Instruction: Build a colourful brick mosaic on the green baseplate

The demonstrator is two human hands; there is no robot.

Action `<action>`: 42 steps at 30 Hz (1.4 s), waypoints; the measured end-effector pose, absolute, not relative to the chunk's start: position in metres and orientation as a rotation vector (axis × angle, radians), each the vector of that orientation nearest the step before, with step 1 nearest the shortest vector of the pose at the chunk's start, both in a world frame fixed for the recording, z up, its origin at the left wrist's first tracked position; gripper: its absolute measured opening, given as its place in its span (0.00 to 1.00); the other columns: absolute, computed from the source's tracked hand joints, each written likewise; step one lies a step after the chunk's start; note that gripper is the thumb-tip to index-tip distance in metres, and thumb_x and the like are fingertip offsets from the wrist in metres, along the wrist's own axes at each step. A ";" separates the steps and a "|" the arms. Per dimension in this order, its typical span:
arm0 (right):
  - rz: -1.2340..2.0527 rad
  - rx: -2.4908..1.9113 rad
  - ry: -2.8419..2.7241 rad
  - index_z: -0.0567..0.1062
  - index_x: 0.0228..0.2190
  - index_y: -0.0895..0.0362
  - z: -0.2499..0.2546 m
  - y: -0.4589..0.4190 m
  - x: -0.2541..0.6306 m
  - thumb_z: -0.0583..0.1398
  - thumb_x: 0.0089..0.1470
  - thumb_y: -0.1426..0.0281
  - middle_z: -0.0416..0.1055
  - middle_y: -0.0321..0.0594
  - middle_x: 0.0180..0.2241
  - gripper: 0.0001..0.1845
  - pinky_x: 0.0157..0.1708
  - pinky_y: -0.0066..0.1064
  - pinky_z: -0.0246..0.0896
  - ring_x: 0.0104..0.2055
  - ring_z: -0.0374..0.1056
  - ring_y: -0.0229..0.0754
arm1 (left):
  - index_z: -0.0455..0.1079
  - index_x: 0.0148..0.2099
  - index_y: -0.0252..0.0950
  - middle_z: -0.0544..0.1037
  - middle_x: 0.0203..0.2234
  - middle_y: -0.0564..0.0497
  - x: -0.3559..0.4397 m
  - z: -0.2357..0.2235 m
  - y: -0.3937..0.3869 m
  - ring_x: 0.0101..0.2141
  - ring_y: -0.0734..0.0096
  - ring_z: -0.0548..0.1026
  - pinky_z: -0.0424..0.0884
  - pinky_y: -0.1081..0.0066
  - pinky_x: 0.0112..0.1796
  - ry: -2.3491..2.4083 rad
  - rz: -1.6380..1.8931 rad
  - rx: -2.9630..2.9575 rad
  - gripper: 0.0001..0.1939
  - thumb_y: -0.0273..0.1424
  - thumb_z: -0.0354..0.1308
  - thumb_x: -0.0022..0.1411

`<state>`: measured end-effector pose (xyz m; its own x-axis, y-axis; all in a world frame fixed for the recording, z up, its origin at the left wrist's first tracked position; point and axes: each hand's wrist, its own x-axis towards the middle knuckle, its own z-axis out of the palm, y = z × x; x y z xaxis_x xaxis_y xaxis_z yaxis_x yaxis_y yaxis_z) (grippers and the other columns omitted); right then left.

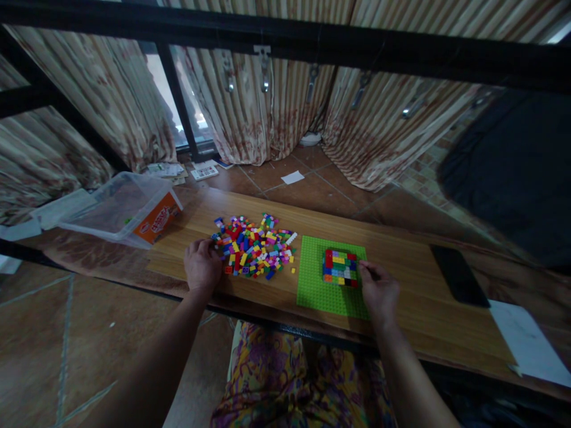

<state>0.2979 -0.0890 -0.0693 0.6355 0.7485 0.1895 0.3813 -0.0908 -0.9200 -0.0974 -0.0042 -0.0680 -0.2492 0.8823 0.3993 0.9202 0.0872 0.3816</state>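
A loose pile of small multicoloured toy bricks (pixel 256 246) lies on the wooden board. At its left edge rests my left hand (pixel 203 264), fingers curled down against the board; whether a brick is under them I cannot see. To the right of the pile is a green studded baseplate (pixel 312 291). A low rectangular build of bricks (pixel 339 267) in mixed colours sits on it. My right hand (pixel 379 288) is at the right side of this build, thumb and fingers pinched together close to its edge. What the pinch holds, if anything, is too small to name.
A clear plastic box (pixel 125 208) with an orange label stands at the left end of the wooden board (pixel 405 303). On the right lie a black phone (pixel 459 275) and a white sheet of paper (pixel 530 339). A dark metal bar (pixel 285 38) crosses above, before striped curtains.
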 end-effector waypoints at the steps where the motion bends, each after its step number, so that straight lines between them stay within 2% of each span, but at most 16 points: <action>1: 0.396 -1.711 -0.924 0.80 0.33 0.60 -0.069 -0.089 0.298 0.63 0.47 0.58 0.79 0.48 0.34 0.18 0.42 0.40 0.68 0.36 0.75 0.47 | 0.75 0.46 0.33 0.75 0.42 0.40 -0.097 -0.068 -0.004 0.43 0.54 0.69 0.66 0.58 0.47 -2.271 -0.879 -1.883 0.17 0.26 0.49 0.60; 9: 0.416 -1.808 -0.945 0.81 0.31 0.59 -0.060 -0.082 0.296 0.64 0.44 0.57 0.80 0.47 0.32 0.19 0.38 0.39 0.68 0.34 0.74 0.47 | 0.75 0.46 0.33 0.75 0.42 0.41 -0.097 -0.068 -0.004 0.44 0.55 0.70 0.66 0.59 0.47 -2.274 -0.899 -1.889 0.17 0.26 0.48 0.60; 19: 0.600 -1.803 -0.733 0.81 0.25 0.57 -0.059 -0.070 0.307 0.68 0.31 0.59 0.78 0.41 0.25 0.17 0.31 0.33 0.65 0.29 0.72 0.43 | 0.75 0.46 0.33 0.75 0.41 0.40 -0.096 -0.065 -0.005 0.44 0.54 0.69 0.65 0.59 0.48 -2.293 -0.892 -1.888 0.16 0.26 0.48 0.60; 30: 0.674 -1.830 -0.691 0.81 0.23 0.59 -0.057 -0.070 0.312 0.69 0.29 0.60 0.74 0.37 0.19 0.17 0.23 0.30 0.57 0.21 0.65 0.37 | 0.75 0.46 0.34 0.74 0.42 0.40 -0.095 -0.063 -0.006 0.44 0.53 0.69 0.65 0.57 0.49 -2.311 -0.916 -1.891 0.17 0.25 0.48 0.60; 37: 0.639 -1.793 -0.706 0.81 0.25 0.58 -0.059 -0.073 0.309 0.69 0.31 0.59 0.77 0.40 0.24 0.18 0.26 0.31 0.61 0.26 0.69 0.40 | 0.75 0.46 0.33 0.74 0.42 0.40 -0.096 -0.065 -0.005 0.44 0.54 0.69 0.65 0.59 0.48 -2.302 -0.892 -1.888 0.17 0.26 0.48 0.60; 42: 0.600 -1.577 -0.522 0.76 0.25 0.57 -0.065 -0.089 0.315 0.69 0.34 0.58 0.75 0.36 0.24 0.17 0.24 0.28 0.62 0.24 0.68 0.36 | 0.75 0.46 0.33 0.75 0.41 0.40 -0.097 -0.067 -0.004 0.44 0.54 0.69 0.65 0.59 0.48 -2.283 -0.888 -1.899 0.17 0.26 0.48 0.60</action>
<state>0.3146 -0.0890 -0.0651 0.7580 0.6483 -0.0720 -0.0177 -0.0900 -0.9958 -0.0972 -0.0044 -0.0665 -0.2489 0.8902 0.3816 0.9142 0.0858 0.3962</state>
